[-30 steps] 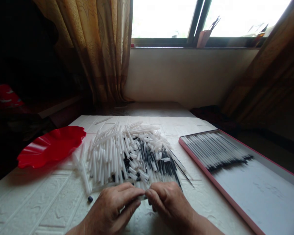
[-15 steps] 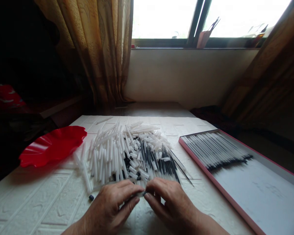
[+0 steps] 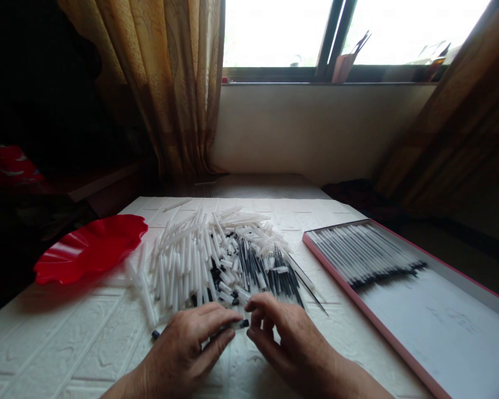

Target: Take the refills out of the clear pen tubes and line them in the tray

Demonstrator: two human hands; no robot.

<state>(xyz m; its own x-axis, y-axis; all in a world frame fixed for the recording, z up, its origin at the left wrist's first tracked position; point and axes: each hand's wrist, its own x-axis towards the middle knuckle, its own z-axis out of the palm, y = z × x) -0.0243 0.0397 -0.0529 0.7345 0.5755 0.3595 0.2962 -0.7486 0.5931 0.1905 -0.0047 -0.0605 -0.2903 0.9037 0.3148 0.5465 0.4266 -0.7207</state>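
Observation:
My left hand (image 3: 191,341) pinches a slim pen (image 3: 235,326) between thumb and fingers, most of it hidden in the grip. Its black end plug (image 3: 245,323) sticks out to the right. Close beside that plug, my right hand (image 3: 280,332) has its thumb and forefinger apart with nothing between them. A dark blue-black cap (image 3: 155,335) shows left of my left hand; whether it belongs to the held pen I cannot tell. Beyond both hands lies a pile of white translucent pen barrels (image 3: 178,266), dark pen refills (image 3: 285,277) and short clear caps (image 3: 228,271).
On the right stands a pink-edged shallow box (image 3: 341,282) with a row of assembled-looking pens (image 3: 366,252) inside. A red wavy-rimmed plate (image 3: 91,249) sits at the left. Behind the white brick-patterned table (image 3: 79,338) are a curtain (image 3: 178,100) and a window.
My right thumb and forefinger have come apart from the pen's end, leaving its black plug exposed. My left hand keeps the pen in nearly the same place.

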